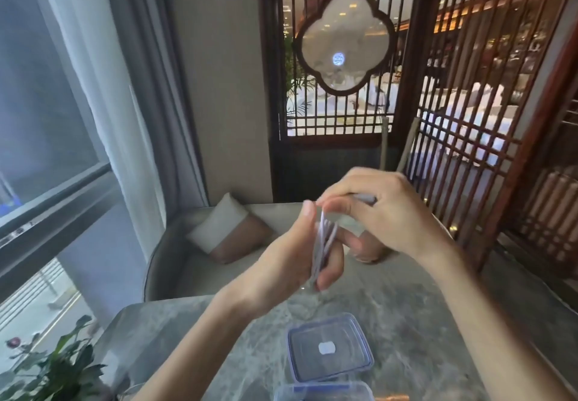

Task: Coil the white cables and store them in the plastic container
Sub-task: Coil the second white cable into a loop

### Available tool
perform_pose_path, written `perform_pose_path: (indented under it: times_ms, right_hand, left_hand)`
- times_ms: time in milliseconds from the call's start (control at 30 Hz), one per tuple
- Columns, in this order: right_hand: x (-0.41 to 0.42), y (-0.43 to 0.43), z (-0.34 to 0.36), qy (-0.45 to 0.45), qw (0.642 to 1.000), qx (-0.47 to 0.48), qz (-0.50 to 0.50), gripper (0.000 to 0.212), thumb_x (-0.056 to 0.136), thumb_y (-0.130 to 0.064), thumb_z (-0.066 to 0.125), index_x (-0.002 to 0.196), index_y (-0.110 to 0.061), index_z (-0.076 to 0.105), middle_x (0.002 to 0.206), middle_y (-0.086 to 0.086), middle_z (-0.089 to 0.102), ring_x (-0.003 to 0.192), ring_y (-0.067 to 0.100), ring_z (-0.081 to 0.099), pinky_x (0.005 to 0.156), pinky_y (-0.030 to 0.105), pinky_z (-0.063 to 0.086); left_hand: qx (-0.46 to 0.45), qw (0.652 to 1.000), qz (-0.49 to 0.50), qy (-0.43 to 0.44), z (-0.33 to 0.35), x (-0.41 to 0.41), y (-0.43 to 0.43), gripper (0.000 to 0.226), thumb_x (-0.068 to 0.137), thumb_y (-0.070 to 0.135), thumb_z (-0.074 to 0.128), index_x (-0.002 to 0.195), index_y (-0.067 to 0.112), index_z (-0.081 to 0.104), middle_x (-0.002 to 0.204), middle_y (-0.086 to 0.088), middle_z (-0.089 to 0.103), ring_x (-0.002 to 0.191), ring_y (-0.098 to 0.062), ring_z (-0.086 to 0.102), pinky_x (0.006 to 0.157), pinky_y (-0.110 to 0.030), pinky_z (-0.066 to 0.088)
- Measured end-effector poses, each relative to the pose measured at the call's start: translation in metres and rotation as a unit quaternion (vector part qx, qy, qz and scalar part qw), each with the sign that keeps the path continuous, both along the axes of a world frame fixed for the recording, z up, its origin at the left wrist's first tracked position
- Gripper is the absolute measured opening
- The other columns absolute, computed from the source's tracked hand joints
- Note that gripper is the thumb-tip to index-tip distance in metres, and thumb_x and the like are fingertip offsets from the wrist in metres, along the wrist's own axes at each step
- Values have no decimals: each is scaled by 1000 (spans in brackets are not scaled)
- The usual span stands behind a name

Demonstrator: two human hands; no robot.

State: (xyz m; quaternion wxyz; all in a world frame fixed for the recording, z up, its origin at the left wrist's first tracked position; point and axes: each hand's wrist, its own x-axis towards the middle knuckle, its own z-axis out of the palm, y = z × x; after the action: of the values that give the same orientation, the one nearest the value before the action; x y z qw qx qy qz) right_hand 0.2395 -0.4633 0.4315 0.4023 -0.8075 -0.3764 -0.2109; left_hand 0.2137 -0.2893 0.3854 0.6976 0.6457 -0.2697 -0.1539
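Note:
My left hand (294, 253) holds a bundle of white cable (325, 244) loops upright between thumb and curled fingers, raised above the table. My right hand (375, 209) is just right of it, with fingers pinching the cable's top end near my left thumb tip. Below, on the grey marble table (416, 322), lies a clear plastic lid with a blue rim (330, 347). The clear plastic container (325, 393) shows partly at the bottom edge, nearer to me than the lid.
A potted plant (53, 366) stands at the table's left corner. Beyond the table is a grey bench with a cushion (228, 228). A dark wooden lattice screen (469, 119) rises at the back and right; a window (47, 103) fills the left.

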Motion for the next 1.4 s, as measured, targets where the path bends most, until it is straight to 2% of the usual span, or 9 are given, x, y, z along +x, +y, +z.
perform_pose_path:
  times_ms: [67,167,333,467,567,700,967,1233,1400]
  right_hand:
    - [15,7,-14,128,979,122,97,20,87,-29,63,90,-16,78,84,6,77,79,5,68,74,15,50]
    - [20,30,-57,228,939,217,139,27,99,-34,53,108,-19,75,85,-4,76,77,14,67,68,27,52]
    - [16,53,-92,326,883,287,179,37,103,-45,47,135,-33,63,132,-4,69,128,11,60,100,26,53]
    - [22,42,-94,434,819,310,209,34,97,-31,59,128,-23,69,125,7,73,116,17,69,100,33,55]
    - [23,39,-99,411,850,297,143,31,91,-24,67,120,-19,75,106,5,79,99,14,74,93,31,58]
    - [20,43,-107,341,876,335,63,30,89,-19,75,119,-18,75,107,-1,80,89,2,73,74,13,54]
    - [40,34,-112,327,873,361,-8,24,91,-9,70,108,-24,79,103,-5,81,94,5,74,70,15,56]
    - [52,39,-135,311,890,325,-70,23,91,-13,72,108,-25,79,102,-10,80,96,2,74,74,22,60]
    - [42,42,-129,247,912,305,-117,24,91,-18,73,111,-30,77,105,-17,78,105,0,71,95,42,58]
  left_hand:
    - [-83,996,-21,0,6,-1,2,73,98,58,11,97,8,64,47,-3,38,43,-15,32,51,-20,37]
    - [-153,988,4,10,12,9,11,65,103,54,15,91,7,59,46,3,32,43,-11,30,54,-24,34]
    - [-199,977,73,33,-9,21,15,59,107,45,26,65,18,57,55,-8,5,56,-24,16,79,-46,36]
    - [-152,984,80,55,-21,27,23,59,106,45,29,60,17,51,50,-10,6,51,-20,29,64,-26,43]
    - [-87,977,175,83,-26,33,29,56,103,46,35,65,10,57,41,-9,29,48,-20,45,59,-24,48]
    - [-9,913,407,12,-31,48,43,57,101,37,43,52,16,63,46,0,54,48,-14,48,56,-27,42]
    - [67,964,255,-31,-44,39,58,30,96,36,56,107,13,71,93,-15,74,83,-22,71,72,-32,56]
    - [52,928,369,-16,-46,25,52,5,91,-2,64,94,-7,62,85,-25,72,74,-28,76,72,-38,63]
    - [-107,967,199,117,-39,7,52,12,89,0,66,96,-9,64,97,-27,72,96,-30,73,84,-31,58]
